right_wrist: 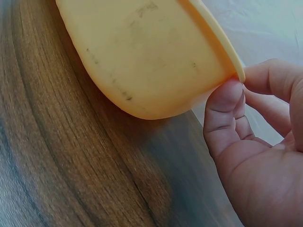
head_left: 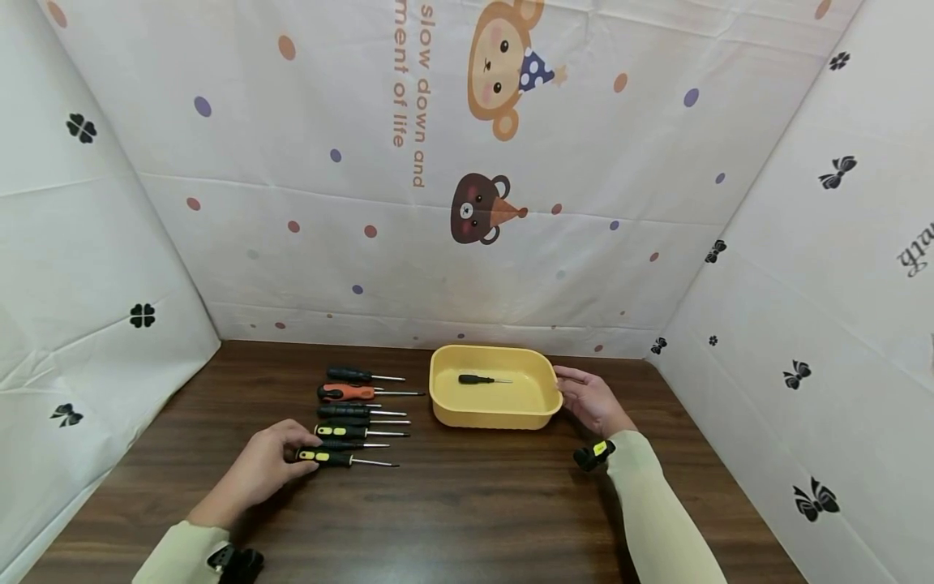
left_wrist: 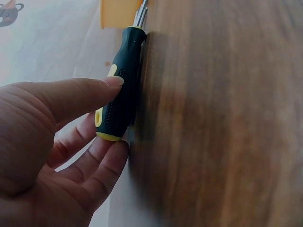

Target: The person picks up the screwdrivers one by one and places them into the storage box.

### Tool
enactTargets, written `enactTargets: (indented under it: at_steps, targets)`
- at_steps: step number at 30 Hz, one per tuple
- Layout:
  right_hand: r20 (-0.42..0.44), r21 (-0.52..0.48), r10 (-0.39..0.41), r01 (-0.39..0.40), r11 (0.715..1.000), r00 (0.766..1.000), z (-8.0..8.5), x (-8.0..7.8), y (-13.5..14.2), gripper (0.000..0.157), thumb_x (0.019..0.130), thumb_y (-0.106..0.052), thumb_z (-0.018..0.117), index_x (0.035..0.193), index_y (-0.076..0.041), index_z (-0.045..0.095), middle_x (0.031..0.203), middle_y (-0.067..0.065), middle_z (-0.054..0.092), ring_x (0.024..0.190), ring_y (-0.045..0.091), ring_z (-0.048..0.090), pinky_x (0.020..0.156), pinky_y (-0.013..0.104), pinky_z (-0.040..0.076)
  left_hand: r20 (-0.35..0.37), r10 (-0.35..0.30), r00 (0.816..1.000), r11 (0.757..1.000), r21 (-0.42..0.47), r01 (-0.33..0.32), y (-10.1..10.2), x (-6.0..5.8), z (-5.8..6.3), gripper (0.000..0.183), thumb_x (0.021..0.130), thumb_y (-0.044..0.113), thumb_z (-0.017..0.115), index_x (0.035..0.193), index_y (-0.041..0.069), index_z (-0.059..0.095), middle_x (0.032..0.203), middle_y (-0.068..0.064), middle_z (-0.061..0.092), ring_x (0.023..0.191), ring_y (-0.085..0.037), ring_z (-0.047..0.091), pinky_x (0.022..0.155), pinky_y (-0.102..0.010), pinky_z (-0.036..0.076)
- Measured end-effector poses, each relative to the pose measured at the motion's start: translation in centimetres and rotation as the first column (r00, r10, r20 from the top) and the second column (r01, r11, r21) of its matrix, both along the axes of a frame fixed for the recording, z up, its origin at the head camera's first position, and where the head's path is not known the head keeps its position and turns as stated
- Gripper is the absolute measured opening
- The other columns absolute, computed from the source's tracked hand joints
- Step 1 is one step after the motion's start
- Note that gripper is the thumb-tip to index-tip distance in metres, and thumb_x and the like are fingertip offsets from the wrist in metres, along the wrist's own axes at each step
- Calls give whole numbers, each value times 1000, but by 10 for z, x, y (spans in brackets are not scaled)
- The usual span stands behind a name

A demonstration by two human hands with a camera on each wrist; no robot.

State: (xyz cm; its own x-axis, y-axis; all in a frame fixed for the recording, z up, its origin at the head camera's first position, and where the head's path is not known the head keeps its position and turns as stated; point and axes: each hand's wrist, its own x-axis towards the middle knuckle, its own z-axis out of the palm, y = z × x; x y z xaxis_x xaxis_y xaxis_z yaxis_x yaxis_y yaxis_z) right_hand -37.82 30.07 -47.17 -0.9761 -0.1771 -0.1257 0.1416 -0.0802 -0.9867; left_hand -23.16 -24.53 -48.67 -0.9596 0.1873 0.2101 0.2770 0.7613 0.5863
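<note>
My left hand (head_left: 268,464) holds the handle of the nearest screwdriver (head_left: 332,459), black with yellow ends and a steel shaft. In the left wrist view the thumb presses on that handle (left_wrist: 122,90), with fingers behind and below its butt. The screwdriver lies low over the table, its tip toward the right. At the right end of a yellow plastic tub (head_left: 496,421), my right hand (head_left: 589,401) pinches the rim between thumb and finger, as the right wrist view shows. One small black screwdriver (head_left: 476,379) lies inside the tub.
Several more screwdrivers lie in a column behind the held one, among them an orange-and-black one (head_left: 346,392) and a black one (head_left: 350,374) at the back. All stand left of the tub on the dark wooden table (head_left: 467,511). White printed cloth (head_left: 409,268) encloses the back and sides.
</note>
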Motion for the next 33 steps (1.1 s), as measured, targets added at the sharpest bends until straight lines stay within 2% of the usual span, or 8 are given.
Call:
enactTargets:
  at_steps: [14,21,25,30,33]
  targets:
    - [-1,-8,-1,1,1000,1000,0,0,-1,56,101,2,58,152,11,37,109,3,75,93,12,72,80,27,60,-4,-27,1000,999,-20,27,2,-5,-1,23,76,10,89,94,18,79,99,5,68,80,-1,56,69,-23,49]
    - [2,-1,-13,13,1000,1000,0,0,-1,58,100,0,61,152,11,38,110,2,75,92,11,72,79,27,60,15,-46,999,999,-23,46,1,-4,-2,22,77,11,89,93,20,78,99,6,70,80,0,56,68,-24,49]
    - [-4,-9,-2,2,1000,1000,-1,0,-2,58,101,0,61,152,12,37,107,1,75,90,11,72,78,27,60,-28,-80,996,997,-12,79,-2,-4,-3,22,78,11,89,94,22,78,100,7,71,82,1,57,69,-24,50]
    - [-6,2,-1,1,1000,1000,-1,0,-1,57,101,0,60,152,10,38,109,2,75,90,12,72,79,27,60,-114,-109,987,994,6,111,-4,-6,-3,24,79,12,88,96,25,77,102,10,72,94,-1,65,75,-25,55]
    - [-2,6,-14,14,1000,1000,-1,0,-1,56,101,-1,61,152,9,40,110,1,75,92,12,72,78,28,60,-119,-103,988,994,30,107,-4,-8,0,24,80,13,88,98,25,78,105,9,72,97,-4,66,77,-26,56]
